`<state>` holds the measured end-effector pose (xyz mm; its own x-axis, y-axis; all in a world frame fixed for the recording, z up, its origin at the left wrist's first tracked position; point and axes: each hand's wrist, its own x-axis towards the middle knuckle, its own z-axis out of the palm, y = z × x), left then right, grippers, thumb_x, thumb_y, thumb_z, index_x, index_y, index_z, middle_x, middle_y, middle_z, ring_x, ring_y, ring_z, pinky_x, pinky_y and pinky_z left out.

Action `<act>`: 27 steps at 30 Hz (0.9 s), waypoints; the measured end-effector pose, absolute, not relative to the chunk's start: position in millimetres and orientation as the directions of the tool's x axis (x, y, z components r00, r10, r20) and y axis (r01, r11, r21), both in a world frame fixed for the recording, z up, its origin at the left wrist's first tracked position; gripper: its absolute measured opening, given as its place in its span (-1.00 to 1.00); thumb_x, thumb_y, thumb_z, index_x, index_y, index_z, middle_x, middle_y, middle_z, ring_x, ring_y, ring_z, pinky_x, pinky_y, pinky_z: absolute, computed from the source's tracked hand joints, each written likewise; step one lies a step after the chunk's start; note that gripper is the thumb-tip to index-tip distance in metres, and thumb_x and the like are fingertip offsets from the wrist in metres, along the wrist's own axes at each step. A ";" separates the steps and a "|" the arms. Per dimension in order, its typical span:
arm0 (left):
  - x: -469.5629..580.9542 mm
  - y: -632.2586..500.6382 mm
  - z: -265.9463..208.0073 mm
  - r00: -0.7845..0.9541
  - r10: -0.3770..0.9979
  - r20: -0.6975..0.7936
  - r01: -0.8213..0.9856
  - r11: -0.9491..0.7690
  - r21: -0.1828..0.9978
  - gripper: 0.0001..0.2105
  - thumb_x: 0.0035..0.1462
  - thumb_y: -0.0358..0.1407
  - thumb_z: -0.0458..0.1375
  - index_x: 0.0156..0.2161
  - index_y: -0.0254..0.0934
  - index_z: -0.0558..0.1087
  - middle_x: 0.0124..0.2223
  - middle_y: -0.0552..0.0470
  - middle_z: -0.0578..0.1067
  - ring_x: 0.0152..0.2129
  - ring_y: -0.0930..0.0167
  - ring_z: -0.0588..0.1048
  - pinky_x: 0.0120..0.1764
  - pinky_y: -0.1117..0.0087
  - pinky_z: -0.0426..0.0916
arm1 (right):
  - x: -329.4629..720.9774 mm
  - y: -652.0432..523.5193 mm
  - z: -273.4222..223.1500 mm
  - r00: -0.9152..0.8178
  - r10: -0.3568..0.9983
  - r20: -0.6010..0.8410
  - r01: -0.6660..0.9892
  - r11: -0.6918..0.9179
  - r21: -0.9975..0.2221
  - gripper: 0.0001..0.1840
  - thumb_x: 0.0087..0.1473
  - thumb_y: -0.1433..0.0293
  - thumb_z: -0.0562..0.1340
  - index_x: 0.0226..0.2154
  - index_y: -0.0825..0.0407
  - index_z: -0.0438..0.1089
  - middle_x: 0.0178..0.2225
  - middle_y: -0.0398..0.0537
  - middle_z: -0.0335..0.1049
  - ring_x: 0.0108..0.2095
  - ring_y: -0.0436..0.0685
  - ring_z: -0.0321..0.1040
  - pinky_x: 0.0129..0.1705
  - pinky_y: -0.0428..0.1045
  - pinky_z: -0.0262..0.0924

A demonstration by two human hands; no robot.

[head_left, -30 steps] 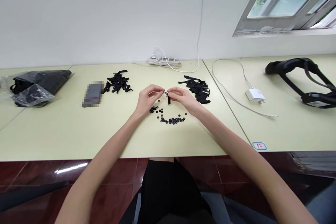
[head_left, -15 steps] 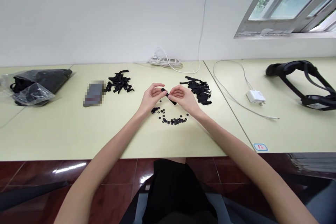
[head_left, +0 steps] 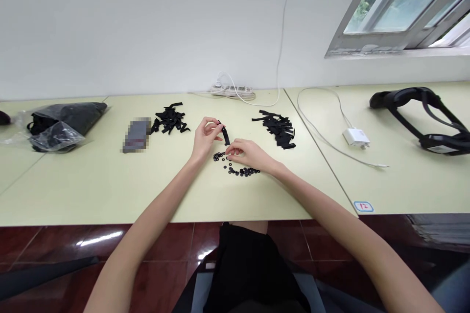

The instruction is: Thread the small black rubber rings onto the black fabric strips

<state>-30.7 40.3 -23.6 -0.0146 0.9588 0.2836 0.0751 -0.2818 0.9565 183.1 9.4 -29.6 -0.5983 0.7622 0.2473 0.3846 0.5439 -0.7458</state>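
Note:
A short black fabric strip (head_left: 225,136) hangs from my left hand (head_left: 205,138), its upper end pinched between thumb and fingers. My right hand (head_left: 249,154) is low over small black rings (head_left: 217,156), with its bent fingers and thumb a little apart at the edge of them. Whether a ring touches those fingertips is too small to tell. Nearer to me, several small black discs (head_left: 244,172) are scattered in a curved row, partly beneath the right hand.
Piles of black strips lie at the left (head_left: 169,120) and right (head_left: 279,129). A blurred grey object (head_left: 137,134) and a plastic bag (head_left: 66,127) are farther left. A power strip (head_left: 233,91) stands by the wall; a white charger (head_left: 356,137) and black headset (head_left: 422,117) lie rightward.
My right hand has let go of the strip and moved down to the small rings. The left hand keeps the strip, which now hangs more upright.

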 end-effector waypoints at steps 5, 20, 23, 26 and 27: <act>-31.6 44.2 -25.9 -0.024 0.953 0.302 0.122 -0.297 0.947 -0.69 0.26 -0.02 0.36 -0.06 -0.17 0.52 0.02 -0.07 0.62 -0.02 0.27 0.64 -0.07 0.27 0.65 | 181.6 7.4 -30.5 -0.614 0.744 0.264 0.414 0.588 -0.694 -0.90 0.40 0.38 0.33 -0.19 -0.05 0.60 -0.16 -0.02 0.57 -0.10 0.21 0.54 -0.05 0.07 0.36; -31.3 38.1 -15.9 0.041 0.934 0.355 0.135 -0.357 0.924 -0.57 0.15 -0.19 0.45 0.12 -0.15 0.58 0.26 -0.15 0.61 -0.03 0.23 0.70 0.12 0.16 0.61 | 173.3 5.9 -33.6 -0.590 0.734 0.337 0.483 0.655 -0.581 -0.81 0.49 0.42 0.26 -0.17 -0.05 0.60 -0.04 0.03 0.57 -0.05 0.24 0.55 0.00 0.11 0.40; -29.4 36.5 -15.3 0.085 0.928 0.364 0.138 -0.373 0.918 -0.55 0.17 -0.17 0.44 0.15 -0.15 0.57 0.27 -0.16 0.62 -0.03 0.22 0.71 0.11 0.14 0.62 | 173.5 6.2 -32.5 -0.577 0.744 0.336 0.500 0.647 -0.576 -0.78 0.51 0.42 0.22 -0.20 -0.03 0.56 -0.07 0.05 0.57 -0.07 0.24 0.55 -0.03 0.10 0.38; -28.8 36.7 -15.3 0.100 0.918 0.383 0.114 -0.393 0.912 -0.56 0.18 -0.16 0.45 0.15 -0.15 0.58 0.19 -0.15 0.67 0.13 0.16 0.66 0.18 0.11 0.59 | 177.0 7.5 -28.9 -0.545 0.761 0.352 0.485 0.629 -0.608 -0.79 0.52 0.39 0.19 -0.18 -0.02 0.52 -0.11 0.06 0.60 -0.10 0.24 0.55 -0.03 0.11 0.37; -28.8 36.9 -15.2 0.098 0.916 0.388 0.106 -0.398 0.911 -0.56 0.18 -0.15 0.46 0.15 -0.16 0.58 0.16 -0.15 0.69 0.19 0.14 0.63 0.21 0.10 0.58 | 179.4 8.6 -27.1 -0.530 0.769 0.357 0.466 0.616 -0.635 -0.80 0.52 0.37 0.19 -0.17 -0.02 0.52 -0.13 0.04 0.62 -0.13 0.23 0.55 -0.03 0.11 0.38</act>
